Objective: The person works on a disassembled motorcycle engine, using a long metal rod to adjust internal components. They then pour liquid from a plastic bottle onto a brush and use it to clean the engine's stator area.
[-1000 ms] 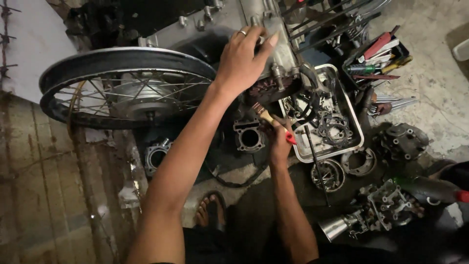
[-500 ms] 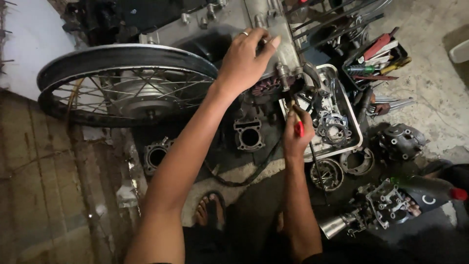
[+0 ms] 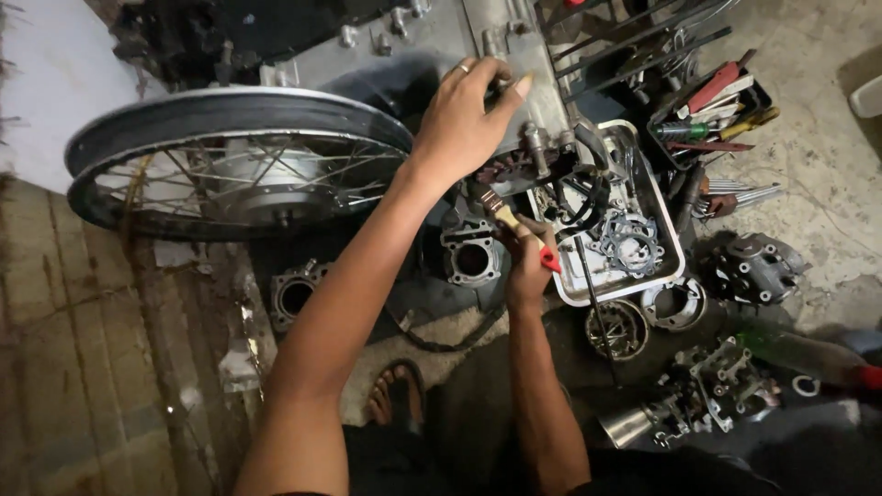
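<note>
— Steel and spokes first, since that is the biggest thing we see: a spoked wheel [image 3: 241,165] lies flat at the left, dark rim, thin wires running to a pale hub.

— Next down, we'd say the grey engine case [image 3: 510,69] at the top, dull cast metal. Our left hand [image 3: 467,119] is spread over its lower edge, fingers curled and pressing on it, a ring on one finger; it grips nothing loose.

— Then the white metal tray [image 3: 669,266] just right of it, with a flat grey gasket and dark loops of cable inside.

— And the thing we work with?

— A small paintbrush [image 3: 511,223], between the case and the tray. We see a wooden handle, a red end, and dark, dirty bristles pointing up-left towards the greasy parts under the left hand. Our right hand [image 3: 528,262] is closed round its handle, fingers wrapped tight.

— Smaller bits: a cylinder block [image 3: 471,257] touching the right wrist's left side, another [image 3: 296,294] near the wheel, and a sandalled foot [image 3: 397,397] below.
</note>
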